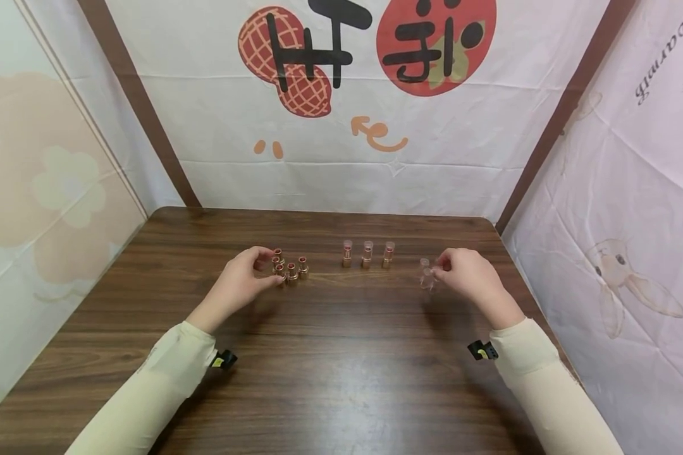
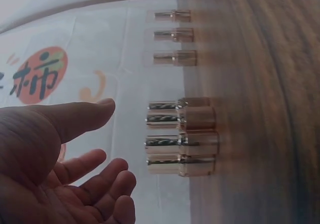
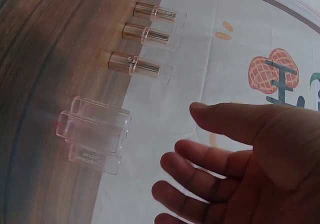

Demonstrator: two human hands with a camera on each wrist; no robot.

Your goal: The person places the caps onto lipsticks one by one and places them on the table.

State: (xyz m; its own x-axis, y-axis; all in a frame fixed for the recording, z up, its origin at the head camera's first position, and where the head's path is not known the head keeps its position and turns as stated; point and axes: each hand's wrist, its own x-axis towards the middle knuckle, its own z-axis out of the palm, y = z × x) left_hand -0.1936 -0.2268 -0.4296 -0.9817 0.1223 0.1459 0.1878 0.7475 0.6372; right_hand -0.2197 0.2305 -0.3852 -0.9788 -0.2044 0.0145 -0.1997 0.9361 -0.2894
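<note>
Several uncapped gold lipstick tubes stand upright in a tight group at the left of the table. My left hand is just beside them, thumb and fingers spread apart; in the left wrist view a gap separates that hand from the tubes. Over on the right, clear lipstick caps stand close together. My right hand is beside these caps, its fingers loosely bent and holding nothing. The right wrist view has the clear caps apart from the fingertips.
Three gold lipsticks with clear caps stand in a row between the two hands, toward the back of the brown wooden table. Behind the table hangs a printed white cloth, with more cloth at both sides.
</note>
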